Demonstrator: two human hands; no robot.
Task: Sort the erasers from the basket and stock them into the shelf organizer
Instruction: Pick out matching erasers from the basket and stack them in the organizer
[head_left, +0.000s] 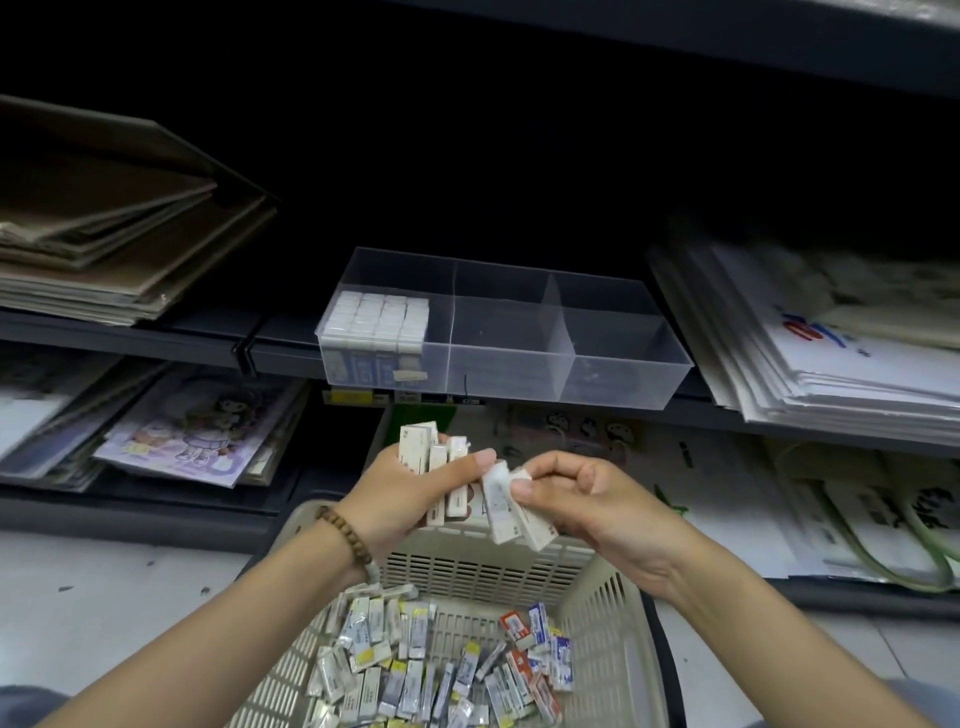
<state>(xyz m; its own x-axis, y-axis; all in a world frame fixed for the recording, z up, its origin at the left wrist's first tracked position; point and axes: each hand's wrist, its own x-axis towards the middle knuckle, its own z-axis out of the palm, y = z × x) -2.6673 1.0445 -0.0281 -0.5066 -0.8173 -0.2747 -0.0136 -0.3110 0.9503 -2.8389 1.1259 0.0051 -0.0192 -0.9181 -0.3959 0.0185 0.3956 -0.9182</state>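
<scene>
A cream plastic basket (613, 613) below me holds several wrapped erasers (415, 670), white, blue and red. My left hand (400, 499) is closed around a bunch of white erasers (434, 457) above the basket's far rim. My right hand (587, 499) pinches two white erasers (511, 512) right beside the left hand's thumb. A clear shelf organizer (519, 358) sits on the shelf above, with three columns of compartments. Its front left compartment is packed with upright erasers (376, 322); the others look bare.
Stacks of brown paper bags (114, 244) lie on the shelf to the organizer's left, white printed bags (831, 332) to its right. The lower shelf holds illustrated books (192, 426) and tote bags (857, 514). The basket rests on a pale tiled floor (104, 613).
</scene>
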